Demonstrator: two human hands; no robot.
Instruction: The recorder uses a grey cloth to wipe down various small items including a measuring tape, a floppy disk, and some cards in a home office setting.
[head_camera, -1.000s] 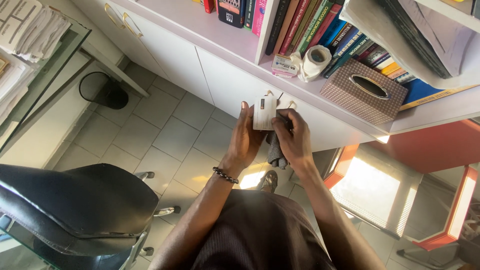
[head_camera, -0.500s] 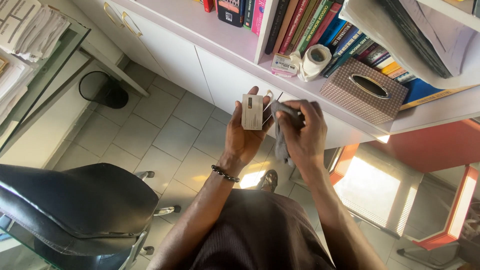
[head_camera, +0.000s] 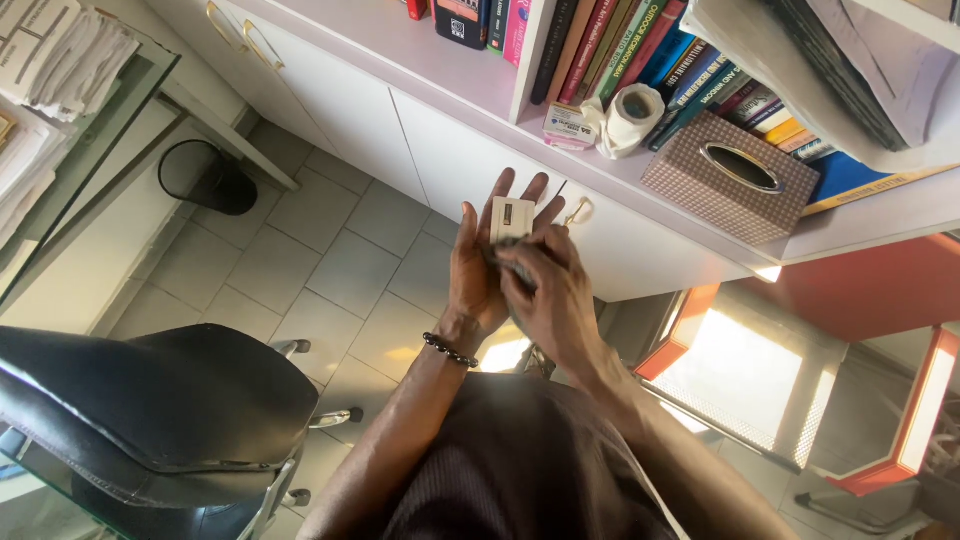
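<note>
- Looking down from the head view, the person's lap in dark fabric fills the bottom middle of the frame, with both forearms rising from it.
- Left hand (head_camera: 478, 262): palm turned up, fingers spread and extended; a dark beaded bracelet (head_camera: 447, 350) sits on its wrist.
- Small white rectangular card (head_camera: 509, 220): lies flat on the left palm and fingers, its upper half showing, its lower half covered by the right hand. The left grip is open under it and supports it rather than pinching it.
- Right hand (head_camera: 548, 292): laid across the left palm, fingers curled and pressed down. A scrap of grey cloth (head_camera: 507, 250) shows under its fingertips, against the card's lower edge. The right grip is pressed together on this cloth.
- Black office chair (head_camera: 140, 410): stands at lower left on the tiled floor (head_camera: 320, 270).
- Dark waste bin (head_camera: 203, 178): stands farther left on the floor, beside a glass desk bearing paper stacks.
- White cabinet (head_camera: 440, 160): stands beyond the hands, with loop handles on its doors.
- Counter (head_camera: 450, 70): tops the cabinet and carries upright books (head_camera: 620, 50), a roll of white tissue (head_camera: 628, 118) and a patterned tissue box (head_camera: 727, 178) to the right of the roll.
</note>
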